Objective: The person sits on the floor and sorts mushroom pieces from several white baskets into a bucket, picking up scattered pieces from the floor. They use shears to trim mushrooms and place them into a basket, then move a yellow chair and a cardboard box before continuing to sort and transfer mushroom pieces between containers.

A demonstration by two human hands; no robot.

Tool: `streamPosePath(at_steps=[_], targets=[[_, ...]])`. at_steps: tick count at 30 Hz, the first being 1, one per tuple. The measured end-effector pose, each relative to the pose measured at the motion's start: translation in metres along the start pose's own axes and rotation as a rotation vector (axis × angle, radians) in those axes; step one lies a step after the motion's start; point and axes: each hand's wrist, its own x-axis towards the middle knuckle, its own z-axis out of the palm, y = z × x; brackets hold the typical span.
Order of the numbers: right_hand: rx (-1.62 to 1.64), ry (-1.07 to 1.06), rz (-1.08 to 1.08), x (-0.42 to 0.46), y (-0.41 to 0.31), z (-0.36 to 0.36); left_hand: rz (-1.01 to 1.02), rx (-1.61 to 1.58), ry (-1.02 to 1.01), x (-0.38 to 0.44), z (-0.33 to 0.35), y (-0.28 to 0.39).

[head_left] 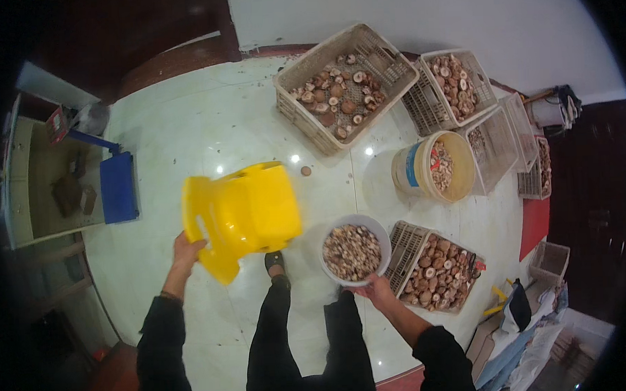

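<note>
My left hand (pixel 186 251) grips the backrest of a small yellow plastic chair (pixel 246 208), its fingers at the slot. The chair is tilted and slightly blurred. My right hand (pixel 376 291) holds the near rim of a round whitish tub (pixel 385 239), with the fingers partly hidden. Small cut mushroom pieces (pixel 351 252) fill much of the tub. Just right of it stands a plastic crate (pixel 410 254) full of whole brown mushrooms (pixel 433 274), with a red-handled tool (pixel 478 266) at its right side.
A large crate (pixel 310 126) holding scattered mushrooms stands ahead. Beyond the bucket (pixel 406 166) of cut pieces are a fuller crate (pixel 418 106) and clear plastic bins (pixel 497 142). One mushroom (pixel 306 171) lies on the tiled floor. A blue folding stool (pixel 118 187) is at left.
</note>
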Motion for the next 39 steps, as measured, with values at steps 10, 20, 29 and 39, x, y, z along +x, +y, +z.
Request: streamPosePath(at_steps=[10, 20, 29, 39], targets=[[-0.105, 0.125, 0.033, 0.173, -0.005, 0.146, -0.224, 0.243, 0.435, 0.063, -0.215, -0.154], [-0.207, 0.140, 0.236, 0.271, 0.022, 0.157, -0.305, 1.290, 0.478, -0.023, -0.193, -0.286], [-0.285, -0.213, -0.137, 0.192, -0.040, -0.032, 0.263, 0.206, 0.219, -0.010, 0.210, -0.120], [-0.257, -0.007, -0.174, 0.033, -0.123, -0.212, 0.426, 0.250, -0.256, -0.041, 0.535, 0.159]])
